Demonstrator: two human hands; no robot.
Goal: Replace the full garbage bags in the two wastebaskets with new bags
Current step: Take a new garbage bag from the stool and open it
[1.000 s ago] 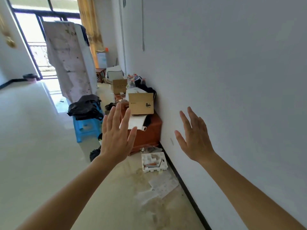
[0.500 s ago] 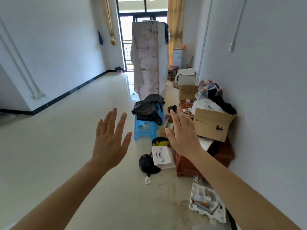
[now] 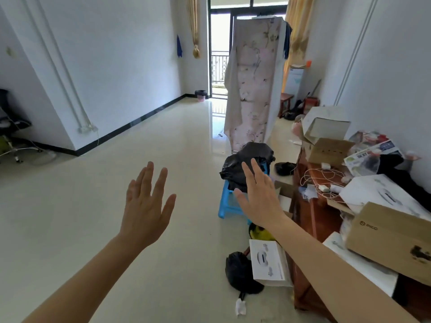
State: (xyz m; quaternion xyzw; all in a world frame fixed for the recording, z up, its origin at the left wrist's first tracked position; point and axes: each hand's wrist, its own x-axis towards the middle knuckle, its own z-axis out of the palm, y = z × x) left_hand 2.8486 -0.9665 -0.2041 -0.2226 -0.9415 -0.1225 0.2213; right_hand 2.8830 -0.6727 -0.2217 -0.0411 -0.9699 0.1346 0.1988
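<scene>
My left hand (image 3: 147, 203) and my right hand (image 3: 261, 197) are held up in front of me, fingers spread, holding nothing. A pink wastebasket with a black bag (image 3: 200, 95) stands far off by the balcony door. A heap of black garbage bags (image 3: 247, 164) lies on a blue plastic stool (image 3: 227, 201), just beyond my right hand. Another tied black bag (image 3: 240, 273) sits on the floor near the low wooden cabinet (image 3: 307, 220). A black-lined basket (image 3: 284, 168) stands on the floor behind the stool.
Cardboard boxes (image 3: 391, 238), a white box (image 3: 268, 262), cables and papers crowd the cabinet along the right wall. A tall cloth-covered wardrobe (image 3: 254, 85) stands mid-room. An office chair (image 3: 9, 136) is at far left. Glossy tiled floor (image 3: 93, 206) stretches left.
The view has swung left from the right wall into the room and moved closer to the stool. Both hands stay raised and spread.
</scene>
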